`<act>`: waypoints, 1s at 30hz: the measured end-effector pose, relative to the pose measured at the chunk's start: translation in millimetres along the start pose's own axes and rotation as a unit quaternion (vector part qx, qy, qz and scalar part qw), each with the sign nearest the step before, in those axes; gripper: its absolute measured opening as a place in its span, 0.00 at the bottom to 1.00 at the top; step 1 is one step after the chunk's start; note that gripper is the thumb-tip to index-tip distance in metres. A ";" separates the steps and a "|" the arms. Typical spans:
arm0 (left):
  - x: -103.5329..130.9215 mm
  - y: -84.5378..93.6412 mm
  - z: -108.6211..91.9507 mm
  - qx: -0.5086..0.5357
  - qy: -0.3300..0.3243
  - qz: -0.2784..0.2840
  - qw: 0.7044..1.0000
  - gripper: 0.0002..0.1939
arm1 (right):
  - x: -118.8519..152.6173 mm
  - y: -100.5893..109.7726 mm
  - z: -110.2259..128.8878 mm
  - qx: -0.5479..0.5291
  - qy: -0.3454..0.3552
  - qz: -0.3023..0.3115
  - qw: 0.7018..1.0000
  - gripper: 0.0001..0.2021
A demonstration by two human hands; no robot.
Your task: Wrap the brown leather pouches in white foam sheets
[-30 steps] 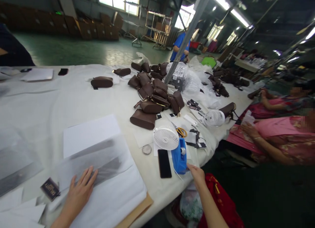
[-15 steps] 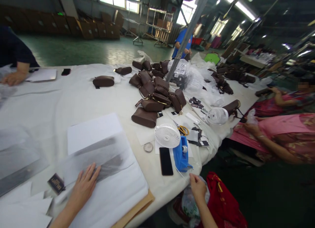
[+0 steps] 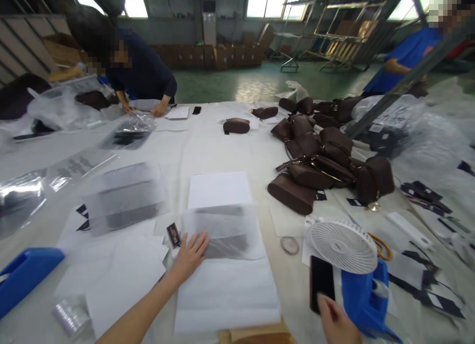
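My left hand (image 3: 191,257) lies flat, fingers stretched out, on the left edge of a tissue-paper wrap (image 3: 222,232) with a dark flat thing showing through. Beside its fingers is a black hang tag (image 3: 173,234) with printed letters. Under the wrap lies a stack of white paper sheets (image 3: 226,294). My right hand (image 3: 337,321) is closed in a pinch just over the lower end of a black phone (image 3: 321,283); whatever sits between the fingertips is too small to make out. Right of it stands a blue tape dispenser (image 3: 365,299), with a white fan (image 3: 343,245) behind.
Brown leather bags (image 3: 319,158) are piled at the right. A second tissue-wrapped piece (image 3: 128,198) lies to the left, near another blue dispenser (image 3: 29,274) and a tape roll (image 3: 71,316). Across the table a co-worker (image 3: 144,69) handles a clear plastic bag (image 3: 129,131). A metal post (image 3: 401,86) rises at right.
The view has swung left, bringing the co-worker across the table into sight. My right hand has moved from beside the tape dispenser to over the phone. My left hand stays on the wrap.
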State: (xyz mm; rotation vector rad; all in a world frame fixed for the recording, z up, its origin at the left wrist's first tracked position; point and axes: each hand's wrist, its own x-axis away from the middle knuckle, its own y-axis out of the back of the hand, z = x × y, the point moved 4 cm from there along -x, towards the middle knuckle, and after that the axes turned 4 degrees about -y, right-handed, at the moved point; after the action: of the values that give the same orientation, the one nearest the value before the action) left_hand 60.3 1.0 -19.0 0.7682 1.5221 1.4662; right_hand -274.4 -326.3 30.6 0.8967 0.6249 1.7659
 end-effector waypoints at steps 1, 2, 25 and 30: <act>2.1 -1.8 0.3 0.003 -0.005 0.000 1.000 0.29 | 12.8 -27.1 34.3 -0.043 0.042 0.057 0.997 0.20; 3.8 -3.2 0.5 0.008 -0.006 0.000 1.000 0.29 | 27.8 -55.3 66.3 -0.080 0.077 0.122 0.986 0.19; -40.8 24.3 -5.3 0.158 0.050 0.133 0.977 0.39 | 111.7 -254.3 192.4 -0.289 0.013 0.363 0.886 0.21; -38.5 16.9 -7.2 0.166 0.061 0.157 0.972 0.41 | 111.7 -264.7 180.8 -0.305 0.000 0.313 0.899 0.22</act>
State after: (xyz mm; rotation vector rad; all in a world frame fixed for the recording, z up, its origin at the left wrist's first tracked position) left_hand 68.5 -34.3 3.6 1.1809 1.8320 1.5235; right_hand -5.7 -128.5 -32.0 0.6779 -0.2781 2.3329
